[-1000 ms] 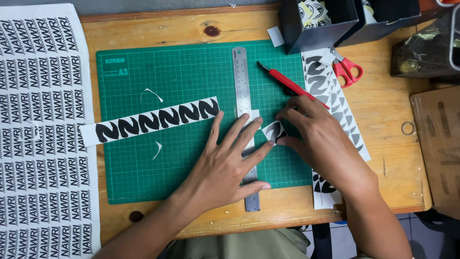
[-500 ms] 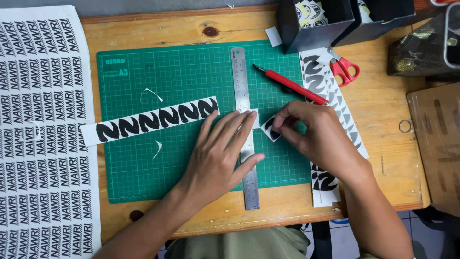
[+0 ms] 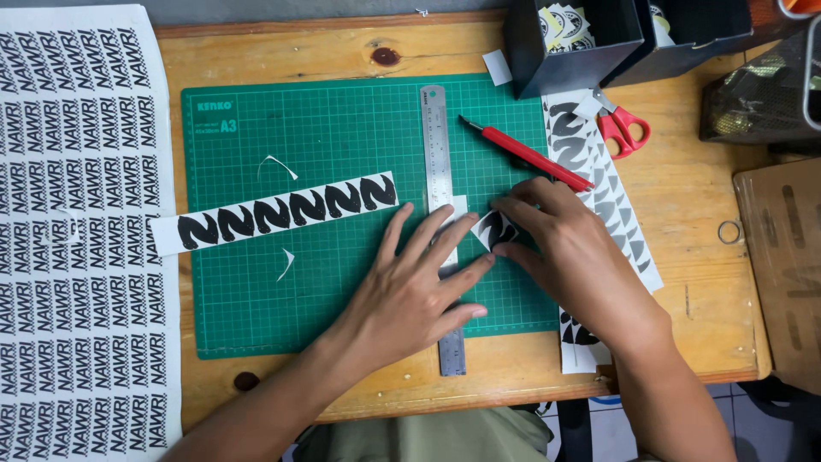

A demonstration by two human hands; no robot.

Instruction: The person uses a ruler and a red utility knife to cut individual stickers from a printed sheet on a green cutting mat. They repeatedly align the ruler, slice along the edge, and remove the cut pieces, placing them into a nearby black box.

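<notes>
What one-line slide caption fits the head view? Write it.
Left hand presses a steel ruler on a green cutting mat while the right hand pinches a small cut sticker.

Soft, even light falls from overhead, bright across the wooden desk [image 3: 684,197] and green cutting mat [image 3: 342,154]. Shadows under the hands are faint and short. The steel ruler [image 3: 436,145] shows mild sheen, no harsh glare. Focus is sharp throughout; edges bend slightly.
</notes>
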